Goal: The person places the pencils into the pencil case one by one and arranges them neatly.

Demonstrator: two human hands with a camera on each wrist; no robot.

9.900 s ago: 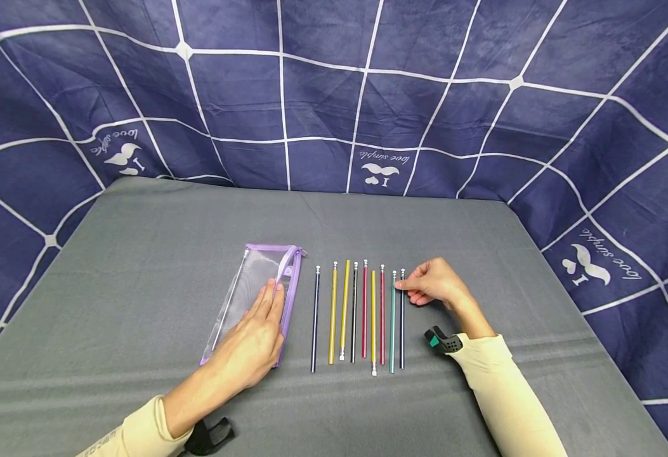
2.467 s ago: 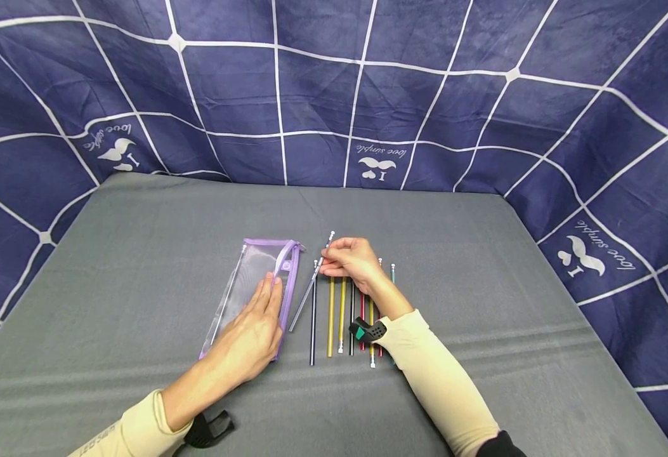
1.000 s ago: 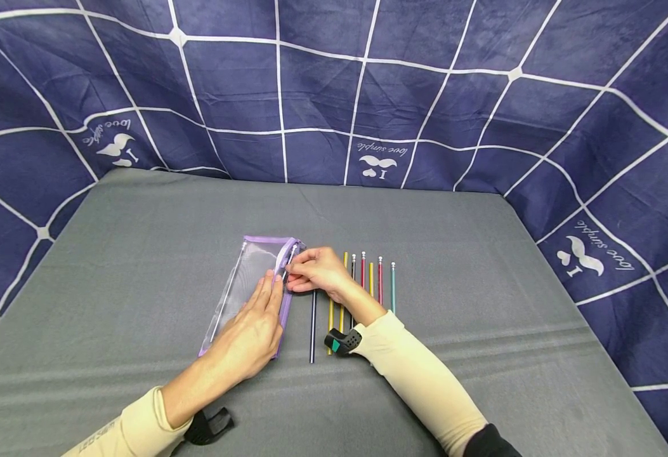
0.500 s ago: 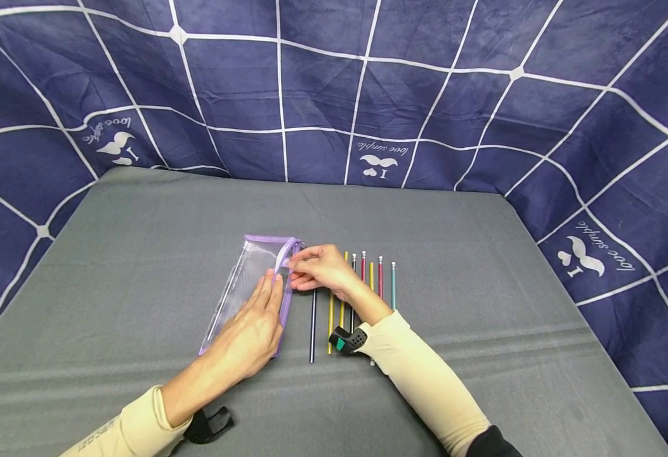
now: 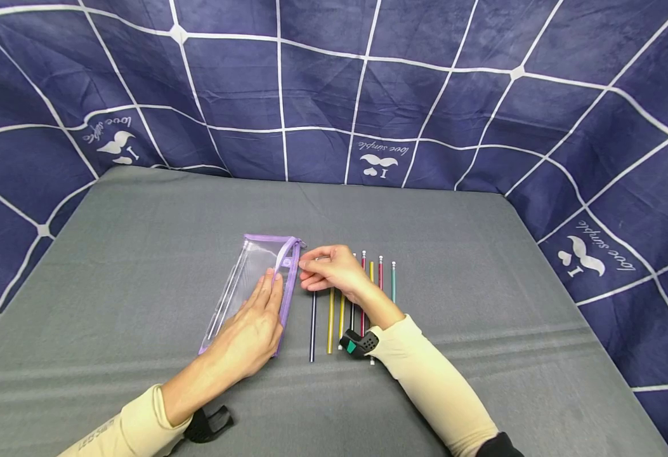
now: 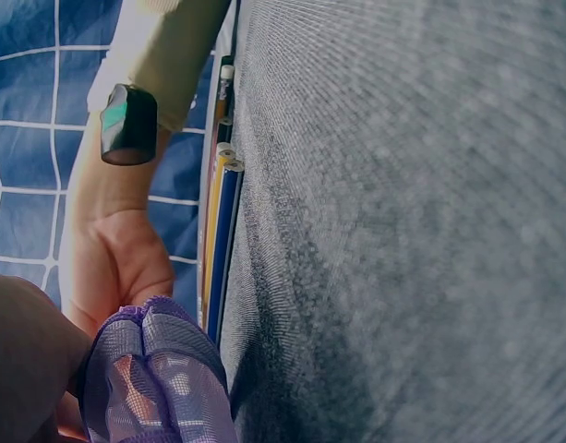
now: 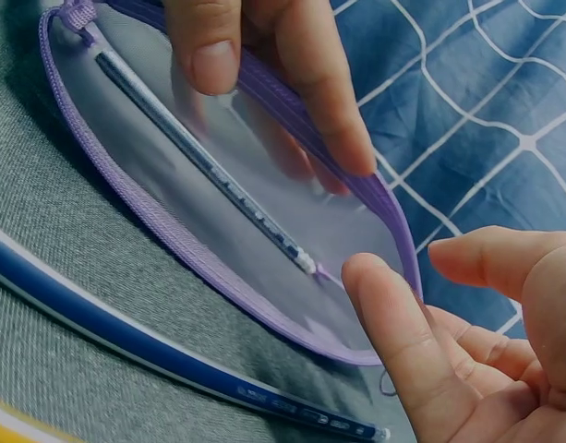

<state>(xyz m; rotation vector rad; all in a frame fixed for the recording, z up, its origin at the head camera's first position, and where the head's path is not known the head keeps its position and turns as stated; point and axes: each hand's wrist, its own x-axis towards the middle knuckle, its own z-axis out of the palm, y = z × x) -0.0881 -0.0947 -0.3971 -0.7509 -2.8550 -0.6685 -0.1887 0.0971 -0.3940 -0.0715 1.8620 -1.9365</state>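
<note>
A clear mesh pencil pouch point(image 5: 261, 252) with purple edging lies left of centre in the head view. Its mouth gapes in the right wrist view, where a blue-and-silver pencil point(image 7: 198, 155) shows inside. My left hand point(image 5: 252, 333) lies over the pouch; its thumb and fingers pinch the upper edge of the mouth. Just right of the mouth is my right hand point(image 5: 334, 271), thumb and fingers apart with nothing between them. Below it, a dark blue pencil point(image 5: 313, 330) lies nearest the pouch. A yellow pencil point(image 5: 330, 324) is beside that one.
Further right lie several more pencils, partly under the right forearm, ending with a teal pencil point(image 5: 393, 282). Grey cloth covers the table point(image 5: 168, 216). A navy curtain point(image 5: 322, 95) with white lines hangs behind and at the sides.
The right hand has carried the rightmost dark pencil from the row leftwards into the pouch and let go. It has since drawn back slightly right. The left hand has stayed on the pouch.
</note>
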